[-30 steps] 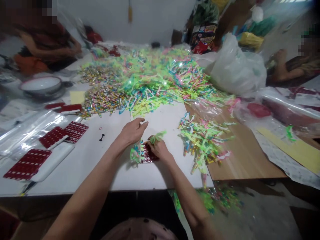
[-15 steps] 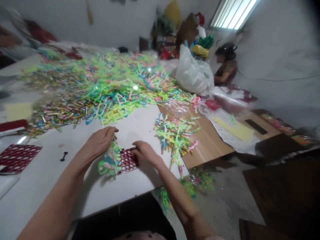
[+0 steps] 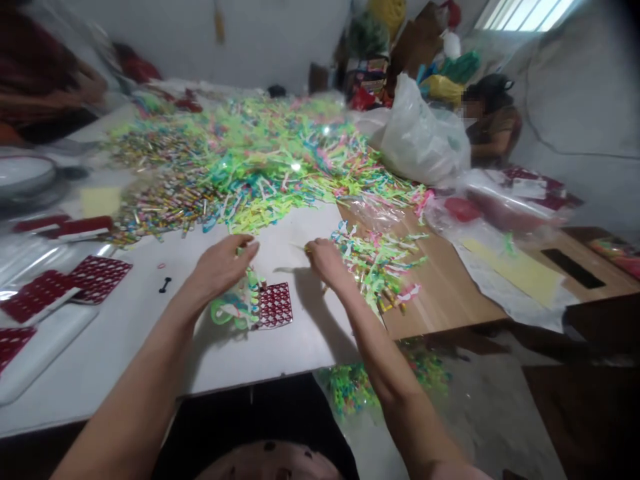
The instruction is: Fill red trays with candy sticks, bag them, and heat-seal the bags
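A small dark-red perforated plate [image 3: 276, 305] lies on the white table in front of me. Green and white plastic pieces [image 3: 237, 307] with round ends line its left side. Just above them is my left hand [image 3: 225, 263], its fingers curled together; what they hold, if anything, is hidden. My right hand [image 3: 325, 259] hovers up and to the right of the plate, pinching a thin yellowish piece [image 3: 300, 247] that is blurred. Beside that hand lies a small pile of green, white and pink plastic pieces with gold-coloured ends [image 3: 375, 267].
A large heap of bright plastic pieces [image 3: 280, 153] and short tubes [image 3: 170, 193] covers the back of the table. More red plates [image 3: 100, 277] lie left, near a small black part [image 3: 165, 285]. A white plastic bag [image 3: 425, 137] stands back right; a person [image 3: 495, 127] sits beyond it.
My right hand has left the red plate and moved up and right, with a thin piece in its fingers. The left hand stays by the green pieces. The view has turned left.
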Demonstrator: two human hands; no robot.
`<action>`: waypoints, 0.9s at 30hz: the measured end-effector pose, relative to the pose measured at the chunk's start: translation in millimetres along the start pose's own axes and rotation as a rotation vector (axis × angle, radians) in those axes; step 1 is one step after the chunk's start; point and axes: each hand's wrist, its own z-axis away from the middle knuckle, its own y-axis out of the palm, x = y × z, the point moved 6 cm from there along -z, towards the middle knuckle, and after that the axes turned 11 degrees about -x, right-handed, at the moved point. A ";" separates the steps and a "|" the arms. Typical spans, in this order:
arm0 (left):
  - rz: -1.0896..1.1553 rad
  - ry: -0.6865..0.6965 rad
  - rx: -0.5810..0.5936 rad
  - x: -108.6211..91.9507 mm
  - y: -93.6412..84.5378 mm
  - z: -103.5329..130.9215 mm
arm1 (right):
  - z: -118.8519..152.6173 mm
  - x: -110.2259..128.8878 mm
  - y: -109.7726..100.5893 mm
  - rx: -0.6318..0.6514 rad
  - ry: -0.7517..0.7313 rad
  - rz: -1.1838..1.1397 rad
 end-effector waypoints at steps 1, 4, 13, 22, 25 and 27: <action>-0.031 0.031 0.046 -4.0 3.5 1.1 | -5.3 14.2 10.6 0.066 -0.049 -0.082; -0.101 0.082 0.094 -11.0 9.9 2.8 | -6.8 33.1 42.5 0.220 -0.060 -0.256; -0.167 0.071 0.083 -14.6 12.3 2.6 | 46.3 -2.2 53.0 0.241 0.207 -0.150; -0.196 0.083 0.084 -14.4 12.4 3.7 | 63.0 58.8 61.0 -0.024 0.319 -0.960; -0.187 0.103 0.085 -15.2 13.1 4.3 | 61.3 64.7 68.5 -0.072 0.325 -0.874; -0.189 0.103 0.079 -15.1 12.5 4.9 | 56.0 73.2 69.3 0.020 0.263 -0.686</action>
